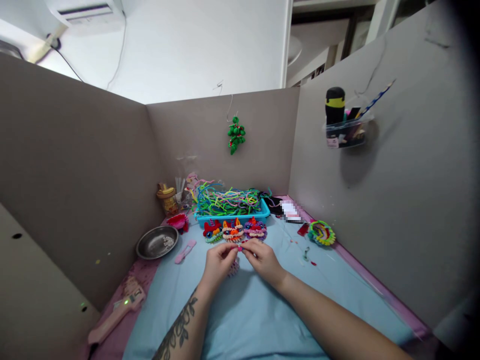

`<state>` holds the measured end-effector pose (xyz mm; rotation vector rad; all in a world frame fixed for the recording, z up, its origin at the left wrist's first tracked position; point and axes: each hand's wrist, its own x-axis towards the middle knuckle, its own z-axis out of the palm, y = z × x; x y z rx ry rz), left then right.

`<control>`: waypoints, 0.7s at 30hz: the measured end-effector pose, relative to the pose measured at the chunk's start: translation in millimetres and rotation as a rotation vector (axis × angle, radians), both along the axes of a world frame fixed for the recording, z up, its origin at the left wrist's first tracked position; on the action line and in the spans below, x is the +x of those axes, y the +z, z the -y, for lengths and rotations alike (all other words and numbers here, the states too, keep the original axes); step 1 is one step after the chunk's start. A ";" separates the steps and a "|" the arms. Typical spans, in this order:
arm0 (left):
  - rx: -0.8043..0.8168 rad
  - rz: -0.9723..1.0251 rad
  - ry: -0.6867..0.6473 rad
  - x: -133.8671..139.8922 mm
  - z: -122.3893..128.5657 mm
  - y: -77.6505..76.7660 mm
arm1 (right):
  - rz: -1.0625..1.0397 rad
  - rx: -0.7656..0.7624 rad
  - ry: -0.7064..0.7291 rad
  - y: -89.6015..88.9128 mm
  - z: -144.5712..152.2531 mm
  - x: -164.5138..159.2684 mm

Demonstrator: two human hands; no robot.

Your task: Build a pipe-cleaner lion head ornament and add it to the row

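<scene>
Over the middle of the blue cloth (255, 320), my left hand (219, 260) and my right hand (264, 260) meet fingertip to fingertip. Both are closed in a pinch on a small bright pink piece (240, 248), too small to name exactly. Partly hidden under my left fingers lies a pinkish-purple twisted, fuzzy piece (234, 268). Just beyond my hands stand three colourful fuzzy figures with eyes: a red and green one (213, 231), an orange and cream one (233, 231) and a purple and red one (255, 229).
Behind the figures, a blue tray (232, 218) holds many fuzzy stems (228, 201). To the left are a metal bowl (153, 245), a pink clip-like piece (185, 251) and a pink glue gun (120, 312). Coiled stems (321, 233) lie right. Grey panels (221, 135) enclose the table.
</scene>
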<state>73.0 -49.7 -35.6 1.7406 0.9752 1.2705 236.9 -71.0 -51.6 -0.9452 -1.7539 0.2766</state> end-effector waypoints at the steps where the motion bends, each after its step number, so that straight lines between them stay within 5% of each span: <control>1: -0.002 -0.003 0.000 0.1 -0.1 0.2 | 0.012 -0.004 -0.004 0.3 0.3 0.1; 6: -0.036 0.020 -0.022 0.1 -2.9 0.4 | -0.071 -0.076 0.031 5.0 -1.6 0.2; 13: -0.056 0.040 -0.051 -1.8 -9.3 -6.3 | -0.497 -0.618 0.226 0.5 -11.2 -2.3; 21: 0.022 -0.061 -0.026 -2.7 -6.1 -2.6 | -0.554 -0.699 0.291 -4.1 -11.3 -2.5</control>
